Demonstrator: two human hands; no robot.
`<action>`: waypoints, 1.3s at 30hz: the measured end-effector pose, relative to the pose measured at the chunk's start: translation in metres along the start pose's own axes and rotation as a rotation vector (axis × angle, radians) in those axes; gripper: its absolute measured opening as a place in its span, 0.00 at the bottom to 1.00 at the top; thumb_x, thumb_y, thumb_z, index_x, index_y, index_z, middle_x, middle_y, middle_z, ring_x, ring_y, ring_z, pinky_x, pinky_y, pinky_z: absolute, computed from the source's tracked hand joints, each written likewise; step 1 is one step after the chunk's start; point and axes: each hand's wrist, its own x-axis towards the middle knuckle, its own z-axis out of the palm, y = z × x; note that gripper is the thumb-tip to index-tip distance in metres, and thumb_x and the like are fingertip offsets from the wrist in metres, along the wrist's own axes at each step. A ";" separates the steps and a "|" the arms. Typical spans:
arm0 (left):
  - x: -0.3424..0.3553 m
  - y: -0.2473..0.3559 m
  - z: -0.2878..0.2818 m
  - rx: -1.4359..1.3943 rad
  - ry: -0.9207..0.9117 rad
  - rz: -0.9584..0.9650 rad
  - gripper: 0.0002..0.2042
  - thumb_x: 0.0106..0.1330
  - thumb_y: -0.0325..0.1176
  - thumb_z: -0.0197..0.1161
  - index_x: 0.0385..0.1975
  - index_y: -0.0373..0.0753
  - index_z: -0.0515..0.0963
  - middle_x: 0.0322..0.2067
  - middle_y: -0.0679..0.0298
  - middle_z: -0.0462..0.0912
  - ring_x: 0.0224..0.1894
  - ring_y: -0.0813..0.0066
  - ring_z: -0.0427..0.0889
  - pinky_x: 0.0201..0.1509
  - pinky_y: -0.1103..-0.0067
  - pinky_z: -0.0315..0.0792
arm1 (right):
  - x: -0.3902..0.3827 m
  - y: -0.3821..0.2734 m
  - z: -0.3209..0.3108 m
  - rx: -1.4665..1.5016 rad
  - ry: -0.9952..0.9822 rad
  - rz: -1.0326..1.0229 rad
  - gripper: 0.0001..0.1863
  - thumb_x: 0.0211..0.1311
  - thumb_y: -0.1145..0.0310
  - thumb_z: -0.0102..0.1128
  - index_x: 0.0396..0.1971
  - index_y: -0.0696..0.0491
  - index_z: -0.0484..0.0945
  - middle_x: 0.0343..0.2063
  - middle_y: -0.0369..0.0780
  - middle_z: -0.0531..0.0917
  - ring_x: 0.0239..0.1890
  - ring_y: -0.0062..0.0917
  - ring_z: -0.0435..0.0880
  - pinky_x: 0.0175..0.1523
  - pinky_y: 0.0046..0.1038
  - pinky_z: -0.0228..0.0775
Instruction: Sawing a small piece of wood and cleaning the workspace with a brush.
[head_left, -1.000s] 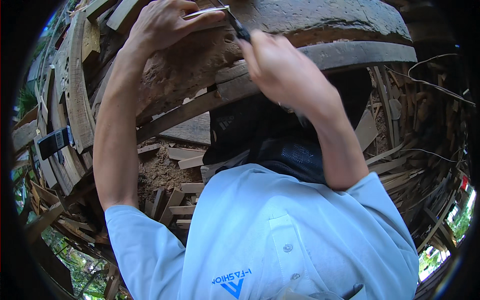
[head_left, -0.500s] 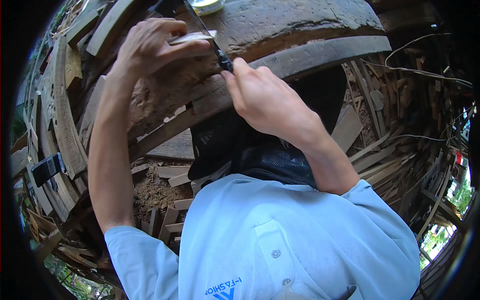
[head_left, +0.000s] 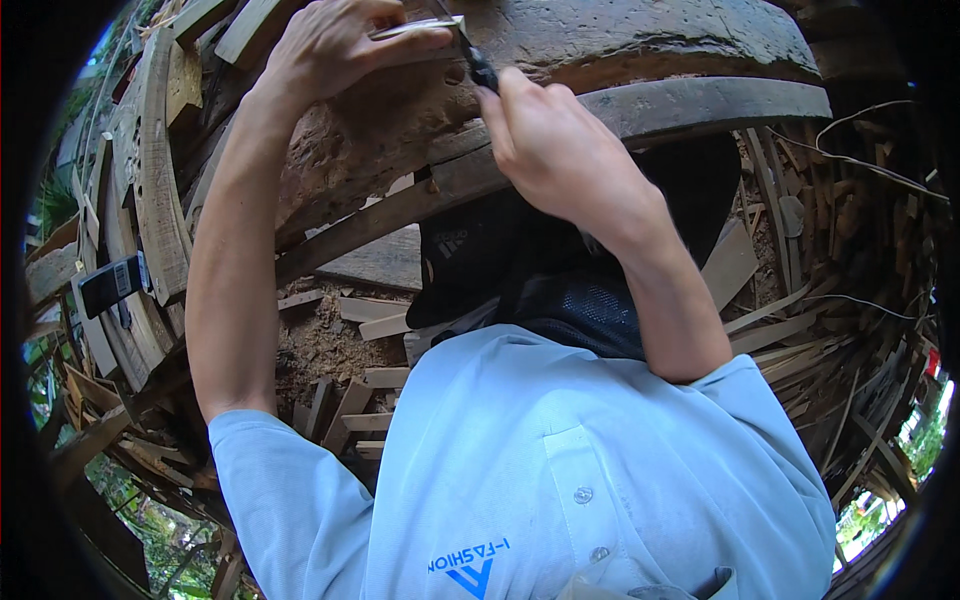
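My left hand (head_left: 325, 50) is closed on a small, flat, pale piece of wood (head_left: 418, 28), pinched between thumb and fingers above a big rough timber block (head_left: 400, 120). Wrapped round the black handle (head_left: 481, 72) of a thin-bladed tool is my right hand (head_left: 575, 145). Its narrow blade (head_left: 443, 10) runs up past the right end of the wood piece, touching or very close to it. The view's top edge cuts off the blade's far end, so I cannot tell whether it is a knife, saw or file.
A long curved plank (head_left: 700, 108) lies along the block's near side. Wooden boards (head_left: 158, 170) stack up at the left, with a dark phone-like device (head_left: 110, 287) strapped there. Scrap strips (head_left: 790, 330) pile at the right, below a loose wire (head_left: 870, 155). Sawdust (head_left: 335, 340) covers the ground.
The view has shifted, with the surroundings sliding right. Both hands, the wood piece and the tool have moved farther away, toward the top edge. A round yellowish container at the top is out of view.
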 end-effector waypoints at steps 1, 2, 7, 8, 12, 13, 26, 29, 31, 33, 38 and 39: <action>-0.004 -0.008 0.000 0.004 -0.005 -0.008 0.35 0.66 0.72 0.59 0.36 0.38 0.87 0.26 0.58 0.82 0.29 0.65 0.80 0.37 0.68 0.72 | -0.017 -0.004 -0.004 -0.022 -0.046 0.044 0.19 0.81 0.60 0.46 0.41 0.63 0.76 0.31 0.61 0.84 0.38 0.58 0.85 0.50 0.52 0.78; -0.002 -0.019 -0.002 0.000 -0.030 -0.071 0.35 0.66 0.71 0.59 0.37 0.38 0.87 0.26 0.58 0.82 0.29 0.65 0.80 0.37 0.68 0.72 | -0.028 -0.006 -0.012 -0.050 -0.079 0.093 0.18 0.81 0.60 0.47 0.41 0.62 0.76 0.31 0.60 0.84 0.37 0.58 0.85 0.50 0.52 0.78; 0.011 0.006 -0.001 -0.040 -0.035 -0.003 0.33 0.68 0.68 0.59 0.38 0.38 0.88 0.26 0.60 0.83 0.30 0.65 0.80 0.37 0.67 0.71 | -0.011 0.015 -0.006 -0.073 0.133 -0.124 0.18 0.79 0.60 0.49 0.41 0.63 0.75 0.31 0.58 0.84 0.36 0.55 0.86 0.43 0.50 0.80; 0.010 0.005 0.001 -0.042 -0.041 0.005 0.33 0.68 0.68 0.59 0.38 0.38 0.88 0.26 0.60 0.83 0.30 0.65 0.80 0.37 0.67 0.71 | 0.013 0.018 -0.005 -0.109 0.038 -0.147 0.18 0.80 0.60 0.49 0.40 0.62 0.75 0.33 0.59 0.84 0.37 0.56 0.86 0.45 0.51 0.80; 0.007 -0.010 -0.005 0.031 -0.080 -0.114 0.33 0.68 0.69 0.60 0.39 0.38 0.89 0.28 0.57 0.84 0.31 0.64 0.82 0.39 0.67 0.72 | -0.013 0.005 0.010 -0.105 0.126 -0.107 0.17 0.80 0.61 0.48 0.39 0.61 0.75 0.30 0.59 0.85 0.34 0.56 0.87 0.40 0.50 0.82; 0.006 -0.011 -0.003 0.049 -0.095 -0.129 0.33 0.68 0.69 0.59 0.39 0.38 0.89 0.28 0.57 0.84 0.31 0.64 0.82 0.39 0.67 0.72 | -0.021 -0.009 -0.013 0.001 -0.150 0.134 0.17 0.80 0.61 0.48 0.40 0.62 0.75 0.32 0.60 0.85 0.36 0.55 0.87 0.43 0.51 0.81; 0.005 -0.006 0.007 0.035 -0.043 -0.174 0.36 0.66 0.73 0.57 0.37 0.41 0.90 0.27 0.59 0.85 0.31 0.65 0.82 0.40 0.67 0.73 | -0.031 0.006 -0.017 0.099 -0.088 0.128 0.17 0.80 0.61 0.50 0.39 0.63 0.75 0.31 0.60 0.83 0.37 0.57 0.85 0.45 0.50 0.78; 0.010 -0.002 0.003 0.035 -0.071 -0.126 0.36 0.67 0.73 0.56 0.37 0.39 0.89 0.26 0.58 0.83 0.30 0.64 0.81 0.39 0.66 0.71 | 0.019 0.005 -0.024 0.038 -0.117 -0.009 0.18 0.80 0.61 0.48 0.41 0.63 0.76 0.33 0.59 0.84 0.38 0.55 0.85 0.46 0.49 0.78; 0.009 -0.014 0.000 -0.013 -0.048 -0.073 0.36 0.69 0.71 0.55 0.36 0.38 0.88 0.25 0.55 0.81 0.29 0.60 0.79 0.39 0.65 0.70 | 0.020 0.007 -0.019 0.044 -0.123 0.015 0.18 0.80 0.60 0.47 0.41 0.62 0.76 0.33 0.59 0.84 0.38 0.55 0.85 0.46 0.49 0.78; 0.004 -0.007 -0.001 -0.005 -0.045 -0.007 0.34 0.69 0.70 0.56 0.36 0.38 0.87 0.25 0.55 0.80 0.30 0.58 0.79 0.40 0.65 0.70 | 0.004 0.003 -0.008 -0.014 -0.008 -0.011 0.17 0.80 0.61 0.49 0.39 0.62 0.76 0.33 0.56 0.85 0.37 0.50 0.86 0.43 0.49 0.78; -0.010 -0.040 -0.011 0.102 0.059 -0.049 0.31 0.73 0.65 0.56 0.37 0.38 0.86 0.26 0.56 0.80 0.30 0.58 0.79 0.39 0.65 0.71 | -0.073 0.022 -0.021 0.041 -0.109 0.141 0.10 0.75 0.66 0.59 0.37 0.57 0.75 0.19 0.52 0.78 0.24 0.51 0.79 0.30 0.46 0.72; -0.017 -0.034 -0.014 0.086 -0.006 -0.164 0.31 0.73 0.65 0.55 0.37 0.39 0.86 0.27 0.56 0.81 0.29 0.58 0.80 0.39 0.66 0.71 | -0.084 0.023 -0.025 0.051 -0.140 0.168 0.09 0.75 0.66 0.59 0.38 0.56 0.76 0.17 0.51 0.78 0.23 0.52 0.79 0.29 0.45 0.71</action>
